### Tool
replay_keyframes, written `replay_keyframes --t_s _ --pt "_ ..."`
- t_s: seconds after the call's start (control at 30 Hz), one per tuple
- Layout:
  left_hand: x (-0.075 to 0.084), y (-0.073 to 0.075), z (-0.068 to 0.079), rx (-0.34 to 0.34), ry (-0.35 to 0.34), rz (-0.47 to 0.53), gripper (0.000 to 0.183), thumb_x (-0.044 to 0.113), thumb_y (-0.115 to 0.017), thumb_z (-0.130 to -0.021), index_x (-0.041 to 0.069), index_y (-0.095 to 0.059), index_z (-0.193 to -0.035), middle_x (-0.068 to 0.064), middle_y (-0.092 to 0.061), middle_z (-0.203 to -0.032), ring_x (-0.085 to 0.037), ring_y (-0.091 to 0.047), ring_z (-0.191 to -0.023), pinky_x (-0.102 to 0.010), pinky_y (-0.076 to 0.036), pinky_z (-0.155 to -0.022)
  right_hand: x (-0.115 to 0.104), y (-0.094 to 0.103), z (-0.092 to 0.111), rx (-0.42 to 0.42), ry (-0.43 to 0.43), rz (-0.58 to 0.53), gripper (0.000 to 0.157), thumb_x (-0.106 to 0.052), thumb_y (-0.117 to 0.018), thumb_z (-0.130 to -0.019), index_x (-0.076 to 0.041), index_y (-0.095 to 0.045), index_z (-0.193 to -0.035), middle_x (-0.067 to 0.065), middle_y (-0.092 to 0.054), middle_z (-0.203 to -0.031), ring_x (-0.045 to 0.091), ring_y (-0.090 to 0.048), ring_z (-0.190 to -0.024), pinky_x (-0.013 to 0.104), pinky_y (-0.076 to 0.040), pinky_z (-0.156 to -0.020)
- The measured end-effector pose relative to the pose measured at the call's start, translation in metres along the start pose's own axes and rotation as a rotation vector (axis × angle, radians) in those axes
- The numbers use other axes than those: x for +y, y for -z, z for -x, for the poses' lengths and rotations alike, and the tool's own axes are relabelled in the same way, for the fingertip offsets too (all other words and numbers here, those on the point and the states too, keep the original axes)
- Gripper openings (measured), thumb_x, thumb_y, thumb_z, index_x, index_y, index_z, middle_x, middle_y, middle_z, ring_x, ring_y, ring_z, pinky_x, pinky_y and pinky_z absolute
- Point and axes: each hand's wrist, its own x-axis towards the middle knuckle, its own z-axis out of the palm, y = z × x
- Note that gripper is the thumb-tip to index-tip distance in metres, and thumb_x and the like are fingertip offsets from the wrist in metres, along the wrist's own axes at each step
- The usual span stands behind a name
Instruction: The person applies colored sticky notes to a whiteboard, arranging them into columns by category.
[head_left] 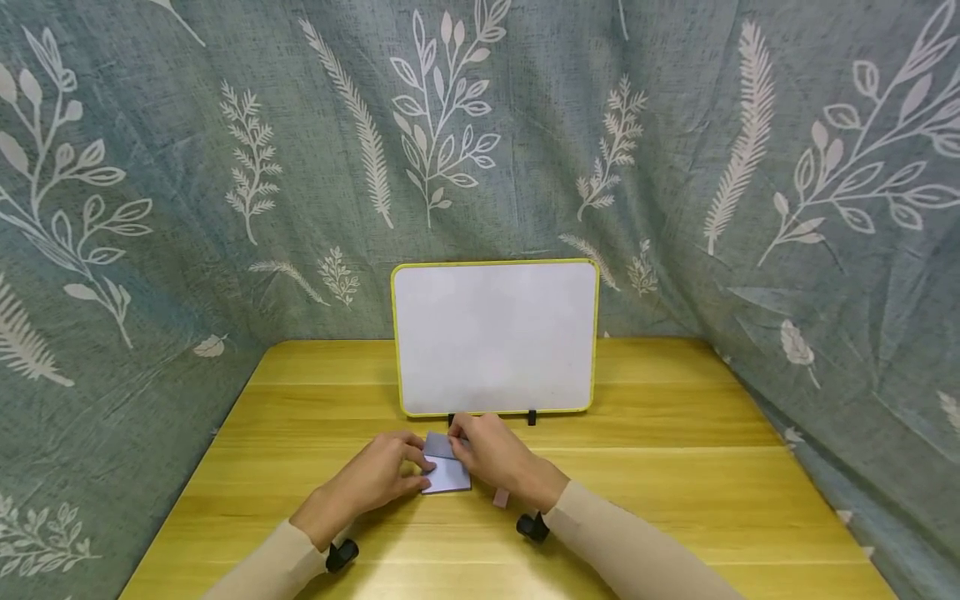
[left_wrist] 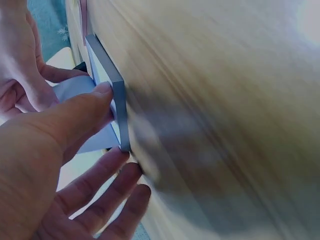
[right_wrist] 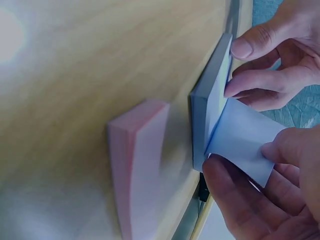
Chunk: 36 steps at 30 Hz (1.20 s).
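A blue sticky note pad (head_left: 447, 477) lies on the table in front of the whiteboard, its top sheet (right_wrist: 246, 137) lifted and bent back from the near edge. My left hand (head_left: 377, 475) holds the pad at its left side, thumb and index finger on top near the edge. The other fingers spread loosely beside it in the left wrist view. From the right, my right hand (head_left: 491, 450) pinches the free end of the raised sheet between thumb and fingers. A pink sticky note pad (right_wrist: 142, 167) lies on the table under the right wrist, partly hidden in the head view.
A whiteboard (head_left: 495, 337) with a yellow frame stands upright on small black feet (head_left: 532, 417) just behind the hands. The wood-grain table (head_left: 675, 467) is bounded by a patterned grey-green cloth (head_left: 315, 167) at the back and sides.
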Motion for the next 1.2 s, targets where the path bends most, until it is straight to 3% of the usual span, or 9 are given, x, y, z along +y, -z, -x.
replay_keyframes --t_s 0.37,0.63,0.97,1.2 --pt "0.004 0.000 0.000 0.017 -0.011 -0.009 0.017 0.014 -0.098 -0.097 0.008 -0.094 -0.112 -0.018 -0.083 -0.132 -0.035 -0.080 -0.123 -0.054 -0.069 -0.106 0.004 0.005 -0.004 0.073 -0.032 0.014 0.006 -0.008 -0.076 -0.113 -0.007 -0.081 -0.110 0.010 -0.087 -0.100 0.002 -0.068 -0.070 0.018 -0.056 -0.065" --pt "0.005 -0.001 0.001 0.023 0.010 -0.010 0.017 0.013 -0.098 -0.096 0.008 -0.094 -0.112 -0.017 -0.081 -0.131 -0.033 -0.078 -0.120 -0.053 -0.069 -0.104 0.006 0.010 -0.006 0.072 -0.069 0.028 0.007 -0.009 -0.076 -0.113 -0.006 -0.082 -0.110 0.009 -0.087 -0.099 0.004 -0.067 -0.073 0.020 -0.057 -0.066" --pt "0.006 0.000 0.000 0.006 0.030 -0.012 0.013 0.014 -0.098 -0.096 0.009 -0.094 -0.108 -0.015 -0.079 -0.133 -0.033 -0.077 -0.122 -0.054 -0.067 -0.106 0.011 0.016 -0.007 0.120 -0.107 0.002 0.006 -0.003 -0.075 -0.111 -0.002 -0.082 -0.110 0.010 -0.086 -0.099 0.015 -0.078 -0.082 0.024 -0.061 -0.069" --pt "0.007 0.002 0.001 -0.002 0.009 -0.012 0.013 0.013 -0.097 -0.097 0.008 -0.094 -0.108 -0.017 -0.080 -0.134 -0.035 -0.078 -0.121 -0.055 -0.068 -0.106 0.012 0.023 -0.007 0.172 -0.111 0.008 0.007 -0.004 -0.075 -0.112 -0.002 -0.081 -0.109 0.008 -0.084 -0.092 0.010 -0.073 -0.073 0.021 -0.059 -0.064"
